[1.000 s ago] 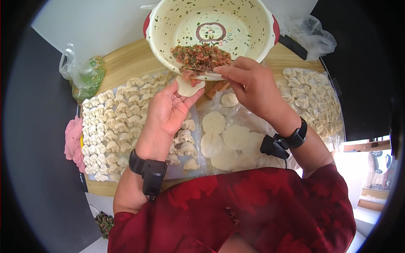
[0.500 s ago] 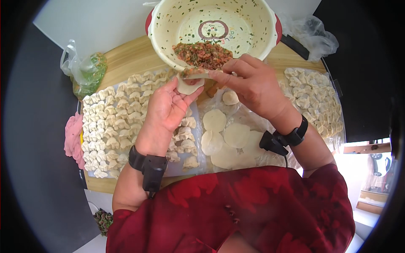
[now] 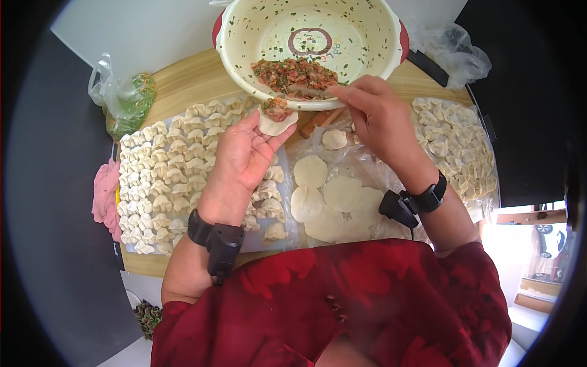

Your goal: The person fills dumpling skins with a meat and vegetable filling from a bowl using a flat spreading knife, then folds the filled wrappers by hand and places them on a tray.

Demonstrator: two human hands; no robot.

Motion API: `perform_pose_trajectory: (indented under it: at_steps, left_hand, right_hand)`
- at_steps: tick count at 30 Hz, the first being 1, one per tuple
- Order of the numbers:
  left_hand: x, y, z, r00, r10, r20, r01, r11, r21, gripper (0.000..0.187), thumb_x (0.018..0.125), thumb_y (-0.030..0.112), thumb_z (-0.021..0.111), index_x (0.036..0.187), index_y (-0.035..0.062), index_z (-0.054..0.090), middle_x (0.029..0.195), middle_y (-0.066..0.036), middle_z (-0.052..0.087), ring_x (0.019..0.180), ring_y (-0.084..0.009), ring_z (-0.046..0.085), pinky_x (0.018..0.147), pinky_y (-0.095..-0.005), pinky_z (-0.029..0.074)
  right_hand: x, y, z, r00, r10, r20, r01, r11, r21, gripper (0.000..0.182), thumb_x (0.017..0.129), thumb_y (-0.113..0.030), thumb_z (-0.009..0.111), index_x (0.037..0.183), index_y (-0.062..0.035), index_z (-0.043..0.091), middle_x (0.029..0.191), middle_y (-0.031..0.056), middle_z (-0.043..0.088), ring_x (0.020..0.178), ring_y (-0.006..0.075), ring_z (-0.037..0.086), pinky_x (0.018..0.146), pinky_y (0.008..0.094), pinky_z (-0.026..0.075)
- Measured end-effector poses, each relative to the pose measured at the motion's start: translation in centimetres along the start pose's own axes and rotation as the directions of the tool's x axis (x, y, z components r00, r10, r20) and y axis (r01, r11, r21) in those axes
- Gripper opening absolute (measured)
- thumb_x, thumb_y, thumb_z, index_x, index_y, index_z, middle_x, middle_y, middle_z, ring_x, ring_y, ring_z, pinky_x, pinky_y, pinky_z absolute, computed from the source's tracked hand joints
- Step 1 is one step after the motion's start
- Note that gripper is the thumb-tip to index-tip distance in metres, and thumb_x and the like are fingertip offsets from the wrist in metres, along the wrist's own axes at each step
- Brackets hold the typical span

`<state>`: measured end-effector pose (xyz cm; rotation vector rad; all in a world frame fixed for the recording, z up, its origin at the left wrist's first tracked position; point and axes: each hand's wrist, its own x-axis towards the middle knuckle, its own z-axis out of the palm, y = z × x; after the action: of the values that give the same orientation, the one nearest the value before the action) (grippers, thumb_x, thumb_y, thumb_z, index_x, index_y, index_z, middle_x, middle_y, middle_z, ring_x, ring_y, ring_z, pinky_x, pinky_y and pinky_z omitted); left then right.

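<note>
My left hand [image 3: 244,150] holds a round dumpling wrapper [image 3: 278,128] on its fingers, just below the basin's near rim. A lump of meat filling [image 3: 277,109] with green bits sits on the wrapper's far side. My right hand [image 3: 379,116] is closed on a pale, flat spreader [image 3: 309,90], whose blade lies in the meat filling [image 3: 293,73] inside the big cream basin [image 3: 367,52]. Below my right hand, several flat wrappers [image 3: 342,194] lie overlapping on plastic film, and a small dough round [image 3: 334,139] is just beyond them.
Rows of folded dumplings [image 3: 162,177] cover a board on the left; more dumplings [image 3: 452,147] fill the right side. A bag of chopped greens [image 3: 131,107] stands back left. A black-handled item [image 3: 428,67] and a crumpled plastic bag [image 3: 461,55] lie right of the basin. A pink cloth [image 3: 106,199] hangs at the left edge.
My right hand has drawn the spreader off the wrapper and into the basin's filling, leaving a lump of filling on the wrapper. My left hand stays almost in place.
</note>
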<state>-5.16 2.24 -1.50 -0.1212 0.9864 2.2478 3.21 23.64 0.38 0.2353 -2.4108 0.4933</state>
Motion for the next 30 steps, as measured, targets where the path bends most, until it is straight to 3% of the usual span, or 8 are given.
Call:
perform_pose_trajectory:
  at_steps: [3, 9, 15, 19, 21, 24, 28, 30]
  left_hand:
    - [-0.2, -0.1, 0.2, 1.000, 0.014, -0.013, -0.014, 1.000, -0.012, 0.038, 0.104, 0.014, 0.033, 0.133, -0.0098, 0.035, 0.133, -0.024, 0.050, 0.125, -0.0335, 0.051, 0.110, -0.0486, 0.041]
    - [-0.1, -0.3, -0.1, 1.000, 0.027, -0.005, -0.027, 0.999, -0.029, 0.038, 0.104, 0.014, 0.035, 0.133, -0.0097, 0.036, 0.134, -0.024, 0.050, 0.125, -0.0327, 0.051, 0.110, -0.0484, 0.042]
    - [-0.3, -0.2, -0.2, 1.000, 0.029, -0.011, -0.029, 0.999, -0.021, 0.039, 0.103, 0.015, 0.036, 0.134, -0.0096, 0.036, 0.133, -0.023, 0.051, 0.125, -0.0322, 0.051, 0.110, -0.0485, 0.041]
    - [-0.4, -0.2, -0.2, 0.999, 0.039, -0.028, -0.039, 0.999, -0.015, 0.038, 0.103, 0.015, 0.036, 0.133, -0.0094, 0.038, 0.132, -0.023, 0.052, 0.123, -0.0322, 0.053, 0.109, -0.0475, 0.042]
    - [-0.4, -0.3, -0.3, 0.999, 0.040, -0.020, -0.040, 0.999, -0.014, 0.038, 0.103, 0.015, 0.036, 0.132, -0.0093, 0.039, 0.131, -0.023, 0.053, 0.122, -0.0323, 0.053, 0.108, -0.0471, 0.043]
    - [-0.5, -0.2, -0.7, 0.999, 0.043, 0.002, -0.043, 0.999, 0.008, 0.038, 0.103, 0.016, 0.036, 0.131, -0.0091, 0.040, 0.130, -0.022, 0.054, 0.121, -0.0325, 0.054, 0.107, -0.0467, 0.044]
    - [-1.6, 0.0, -1.0, 0.998, 0.052, -0.024, -0.052, 0.999, 0.007, 0.039, 0.104, 0.017, 0.036, 0.132, -0.0095, 0.039, 0.130, -0.022, 0.053, 0.121, -0.0325, 0.055, 0.107, -0.0475, 0.044]
    - [-1.8, 0.2, -0.8, 0.997, 0.057, -0.048, -0.057, 0.998, -0.004, 0.040, 0.104, 0.018, 0.036, 0.132, -0.0095, 0.038, 0.131, -0.022, 0.053, 0.121, -0.0324, 0.055, 0.106, -0.0476, 0.045]
  right_hand:
    - [0.3, -0.1, -0.1, 0.992, 0.122, -0.020, -0.121, 0.992, 0.043, 0.024, 0.079, 0.001, 0.064, 0.099, -0.0093, 0.071, 0.082, 0.0085, 0.062, 0.076, 0.0289, 0.062, 0.066, 0.0381, 0.051]
    - [-0.1, -1.6, 0.8, 0.998, 0.055, 0.008, -0.055, 0.964, 0.259, 0.017, 0.082, -0.003, 0.064, 0.097, -0.0080, 0.070, 0.082, 0.0092, 0.061, 0.074, 0.0301, 0.061, 0.064, 0.0383, 0.050]
    - [0.3, -1.0, 0.5, 0.984, 0.176, -0.039, -0.173, 0.982, 0.072, 0.019, 0.082, -0.001, 0.064, 0.099, -0.0080, 0.069, 0.083, 0.0096, 0.061, 0.077, 0.0303, 0.061, 0.064, 0.0382, 0.050]
    - [0.5, -1.6, 0.6, 0.993, 0.112, -0.034, -0.105, 0.982, 0.155, 0.023, 0.078, 0.000, 0.065, 0.099, -0.0077, 0.069, 0.084, 0.0090, 0.061, 0.079, 0.0299, 0.061, 0.065, 0.0387, 0.050]
    - [0.3, -1.7, 1.5, 0.991, -0.117, -0.070, 0.125, 0.984, 0.130, 0.029, 0.072, 0.002, 0.064, 0.099, -0.0082, 0.069, 0.085, 0.0074, 0.061, 0.081, 0.0289, 0.061, 0.065, 0.0384, 0.051]
    - [0.0, -1.8, 1.8, 0.976, -0.215, -0.020, 0.216, 0.973, 0.081, 0.036, 0.067, 0.004, 0.063, 0.100, -0.0092, 0.070, 0.085, 0.0060, 0.061, 0.081, 0.0275, 0.061, 0.066, 0.0373, 0.051]
    - [-0.6, -2.0, 1.3, 0.979, -0.204, 0.013, 0.201, 0.974, 0.103, 0.034, 0.071, 0.005, 0.063, 0.101, -0.0098, 0.070, 0.087, 0.0056, 0.062, 0.083, 0.0266, 0.061, 0.067, 0.0357, 0.052]
    - [-0.7, -2.1, 1.0, 0.997, -0.053, -0.061, 0.067, 0.965, 0.254, 0.027, 0.078, 0.004, 0.063, 0.101, -0.0086, 0.070, 0.087, 0.0067, 0.063, 0.081, 0.0264, 0.062, 0.068, 0.0341, 0.051]
